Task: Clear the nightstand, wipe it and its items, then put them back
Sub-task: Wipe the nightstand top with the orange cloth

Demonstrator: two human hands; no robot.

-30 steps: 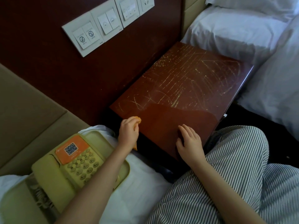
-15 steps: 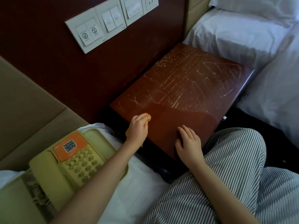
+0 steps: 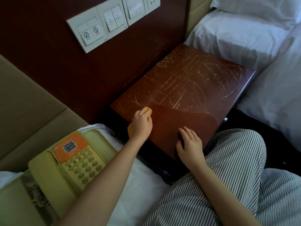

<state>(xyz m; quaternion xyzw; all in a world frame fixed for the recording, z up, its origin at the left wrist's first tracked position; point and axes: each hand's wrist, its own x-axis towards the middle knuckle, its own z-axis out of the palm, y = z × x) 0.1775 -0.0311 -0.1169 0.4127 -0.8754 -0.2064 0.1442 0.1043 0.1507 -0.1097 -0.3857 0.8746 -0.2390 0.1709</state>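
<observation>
While the cloth (image 3: 148,110) is being held by the left hand (image 3: 141,123), whose grip is curled tight around it, it is being pressed onto the tabletop (image 3: 187,88) at the left edge, close to the corner nearest the wall. One orange part of the cloth is showing past the fingertips. Another part is showing under the heel of the hand, at the tabletop's edge.

The right hand (image 3: 189,142) is being rested flat on the tabletop near its front corner. Its grip is spread, the fingers straight and slightly apart, and nothing is being held by it. Bare dark wood is showing between the two hands.

Pale streaks are showing across the far part of the tabletop; whether they are scratches or residue cannot be told. The part nearer the hands is looking smooth and darker.

The phone (image 3: 71,162), yellowish with an orange label, is lying on the white bed (image 3: 130,185) to the left, off the tabletop, and is being partly crossed by the left forearm. A switch panel (image 3: 112,20) is being carried by the dark wall (image 3: 48,54) above. A second bed (image 3: 236,35) is lying just beyond the tabletop's right side. Striped trousers (image 3: 228,176) are being worn, with one knee just beside the front corner.
</observation>
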